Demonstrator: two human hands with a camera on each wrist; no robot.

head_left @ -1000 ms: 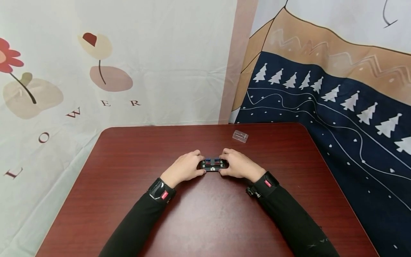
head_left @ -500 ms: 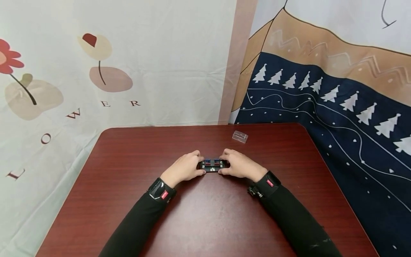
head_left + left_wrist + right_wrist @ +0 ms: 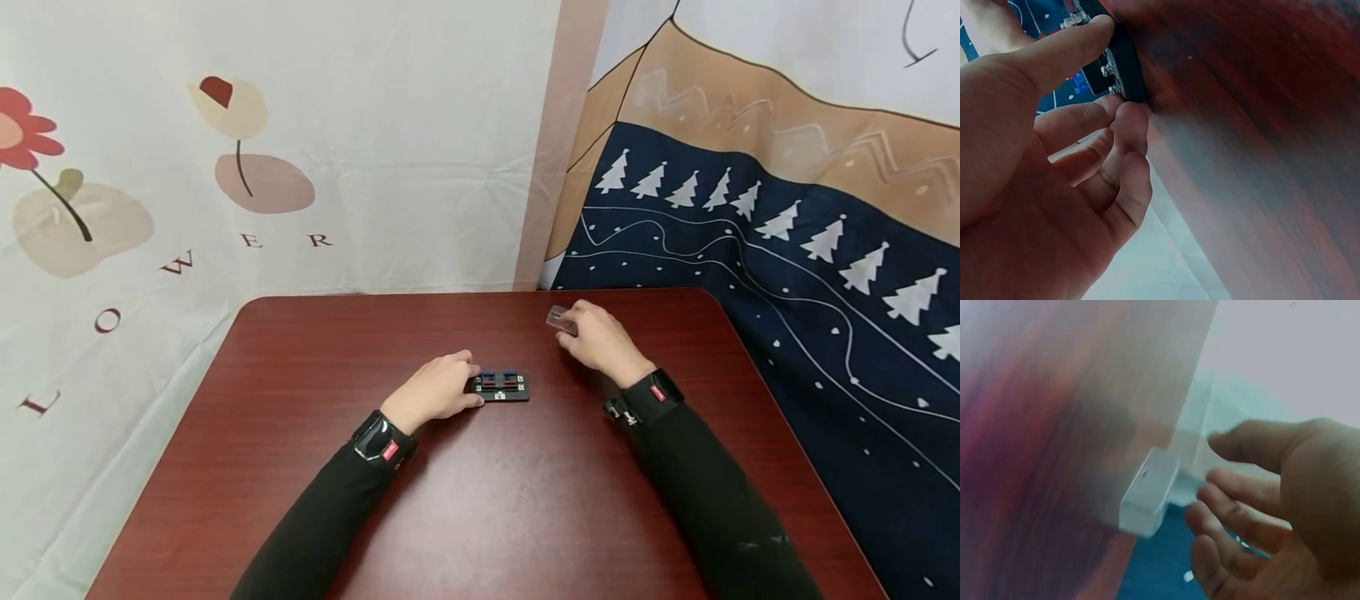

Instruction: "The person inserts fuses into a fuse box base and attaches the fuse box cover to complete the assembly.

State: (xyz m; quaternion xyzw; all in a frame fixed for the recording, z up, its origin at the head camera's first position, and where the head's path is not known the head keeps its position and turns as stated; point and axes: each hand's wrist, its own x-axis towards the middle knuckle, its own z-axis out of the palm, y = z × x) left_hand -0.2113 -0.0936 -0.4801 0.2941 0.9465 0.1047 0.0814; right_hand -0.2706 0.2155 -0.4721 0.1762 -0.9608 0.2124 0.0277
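Note:
A small black fuse block (image 3: 512, 395) with blue and red blade fuses and metal screw terminals lies mid-table. My left hand (image 3: 435, 388) grips its left end between thumb and fingers; in the left wrist view the thumb lies across the black base (image 3: 1129, 69). Farther back is a clear plastic cover (image 3: 559, 319). My right hand (image 3: 602, 342) reaches beside it and overlaps its right side in the head view. Up close in the right wrist view, thumb and fingers are spread apart, with the cover (image 3: 1147, 494) just beyond the fingertips.
The dark red wooden table (image 3: 465, 517) has rounded far corners. Behind it hang a pale cloth with flower prints (image 3: 420, 167) and a navy cloth with white trees (image 3: 675, 233). The cover sits near the table's far edge.
My right hand has let go of the fuse block's right end and moved back and right to the clear cover. The left hand stays on the block.

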